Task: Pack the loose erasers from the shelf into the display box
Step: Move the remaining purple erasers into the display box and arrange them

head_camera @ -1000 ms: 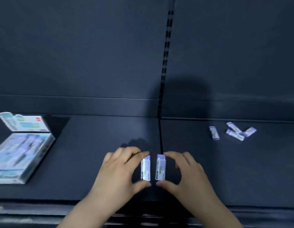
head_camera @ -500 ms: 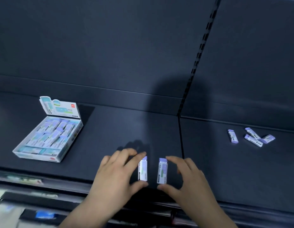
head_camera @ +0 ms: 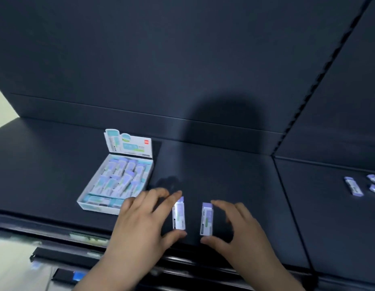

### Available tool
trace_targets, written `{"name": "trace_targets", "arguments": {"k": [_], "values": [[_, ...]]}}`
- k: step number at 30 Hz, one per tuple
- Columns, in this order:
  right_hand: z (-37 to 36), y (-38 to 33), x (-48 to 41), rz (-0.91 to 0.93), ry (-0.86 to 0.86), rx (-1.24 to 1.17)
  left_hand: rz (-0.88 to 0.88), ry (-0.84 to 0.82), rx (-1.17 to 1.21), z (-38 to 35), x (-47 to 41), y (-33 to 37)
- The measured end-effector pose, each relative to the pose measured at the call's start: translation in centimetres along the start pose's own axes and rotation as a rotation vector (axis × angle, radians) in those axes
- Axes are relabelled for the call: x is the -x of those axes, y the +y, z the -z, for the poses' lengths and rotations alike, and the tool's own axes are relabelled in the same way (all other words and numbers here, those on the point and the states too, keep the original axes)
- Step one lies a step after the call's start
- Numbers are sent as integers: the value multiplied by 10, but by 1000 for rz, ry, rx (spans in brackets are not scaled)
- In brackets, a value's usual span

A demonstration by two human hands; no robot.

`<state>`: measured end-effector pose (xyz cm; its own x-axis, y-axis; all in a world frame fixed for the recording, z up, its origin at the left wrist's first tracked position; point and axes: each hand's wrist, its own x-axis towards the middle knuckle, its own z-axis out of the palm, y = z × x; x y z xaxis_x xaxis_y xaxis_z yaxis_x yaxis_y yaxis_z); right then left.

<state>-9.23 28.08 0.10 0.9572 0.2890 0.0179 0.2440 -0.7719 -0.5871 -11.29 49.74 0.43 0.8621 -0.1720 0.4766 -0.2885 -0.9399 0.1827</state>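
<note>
Hands meet at the front edge of the shelf point(head_camera: 224, 175): the left hand point(head_camera: 138, 225) pinches the left eraser point(head_camera: 179, 216) end to end between forefinger and thumb, and the right hand point(head_camera: 241, 234) pinches the right eraser point(head_camera: 207, 220) likewise, a gap between them. Just beyond the left hand sits the open display box point(head_camera: 92, 205), nearly full. Loose erasers point(head_camera: 353, 186) lie far right.

The shelf point(head_camera: 224, 175) deck lies bare from the hands back to the rear panel point(head_camera: 182, 70). The display box point(head_camera: 86, 203) stands just beside the left hand point(head_camera: 140, 223), which covers its near right corner. Its upright lid flap point(head_camera: 130, 143) closes off the rear side; the top is open. A narrow gap separates the left eraser point(head_camera: 179, 215) from the right eraser point(head_camera: 207, 220), each pinched end to end, the latter by the right hand point(head_camera: 237, 232). Rightward, bare deck runs to the loose erasers point(head_camera: 353, 185) at the frame edge.
</note>
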Motion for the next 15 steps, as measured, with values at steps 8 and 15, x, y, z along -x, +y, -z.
{"name": "trace_targets", "arguments": {"k": [8,15], "values": [[-72,-115,-70,-19,47,73,6,-120,14,33,-6,-158],[-105,-168,-90,-68,44,55,-128,-197,-31,30,-8,-215]]}}
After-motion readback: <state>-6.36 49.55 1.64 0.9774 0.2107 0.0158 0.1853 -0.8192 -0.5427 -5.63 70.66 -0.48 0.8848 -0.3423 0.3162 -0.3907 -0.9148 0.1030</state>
